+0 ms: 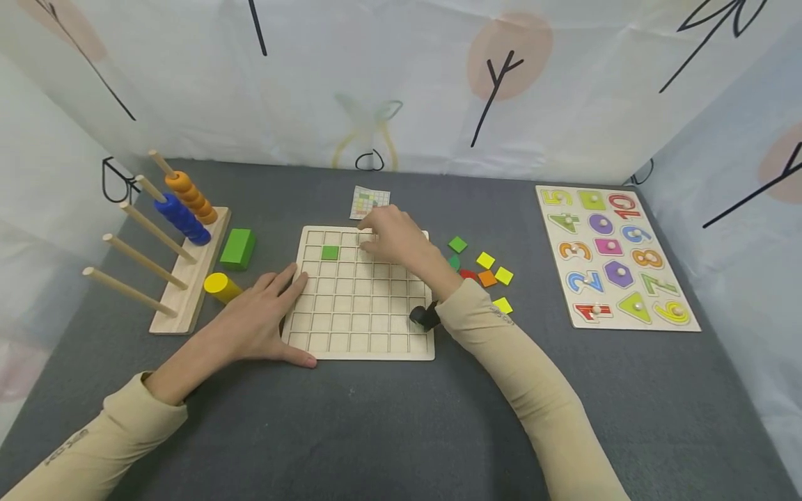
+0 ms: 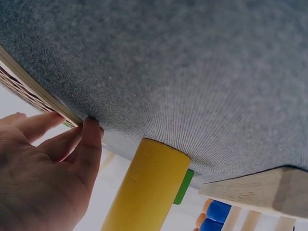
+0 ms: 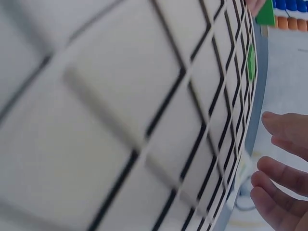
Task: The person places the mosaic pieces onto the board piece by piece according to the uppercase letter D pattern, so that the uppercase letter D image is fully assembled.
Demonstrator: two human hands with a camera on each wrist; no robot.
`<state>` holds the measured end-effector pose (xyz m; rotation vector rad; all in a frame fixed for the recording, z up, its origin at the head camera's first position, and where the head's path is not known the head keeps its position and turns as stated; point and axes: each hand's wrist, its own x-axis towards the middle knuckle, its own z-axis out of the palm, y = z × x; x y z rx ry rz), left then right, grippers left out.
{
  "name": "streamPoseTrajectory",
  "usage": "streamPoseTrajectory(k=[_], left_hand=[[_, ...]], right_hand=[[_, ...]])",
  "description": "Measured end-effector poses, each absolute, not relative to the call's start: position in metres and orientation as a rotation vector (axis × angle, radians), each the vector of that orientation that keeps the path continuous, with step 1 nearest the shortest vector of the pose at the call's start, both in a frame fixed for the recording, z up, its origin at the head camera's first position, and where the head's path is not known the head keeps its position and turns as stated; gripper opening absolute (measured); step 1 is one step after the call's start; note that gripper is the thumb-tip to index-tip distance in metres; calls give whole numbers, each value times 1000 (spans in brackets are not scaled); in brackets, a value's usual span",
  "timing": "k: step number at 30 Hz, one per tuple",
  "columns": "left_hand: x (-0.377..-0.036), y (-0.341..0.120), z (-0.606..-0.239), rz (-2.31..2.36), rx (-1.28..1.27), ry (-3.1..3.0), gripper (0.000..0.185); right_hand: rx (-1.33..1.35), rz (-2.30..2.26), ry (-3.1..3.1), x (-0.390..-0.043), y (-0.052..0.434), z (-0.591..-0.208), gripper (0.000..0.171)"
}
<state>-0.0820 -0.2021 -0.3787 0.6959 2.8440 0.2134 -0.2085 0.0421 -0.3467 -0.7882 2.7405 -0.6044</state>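
A wooden grid board lies on the dark table with one green square tile in its upper left part. My left hand rests along the board's left side, fingertips at the edge and thumb by the near left corner. In the left wrist view, the fingers touch the board's rim. Over the far part of the board hovers my right hand. Its thumb and fingers stand apart in the right wrist view, with nothing between them.
Loose coloured tiles lie right of the board. A small pattern card sits behind it. To the left are a yellow cylinder, a green block and a peg stand with beads. A number puzzle lies far right.
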Motion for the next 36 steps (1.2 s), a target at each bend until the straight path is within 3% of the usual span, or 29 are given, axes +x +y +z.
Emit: streamPoseTrajectory(k=[36], left_hand=[[-84, -201, -380, 220, 714, 2860, 140]], right_hand=[[-411, -466, 2776, -218, 176, -353, 48]])
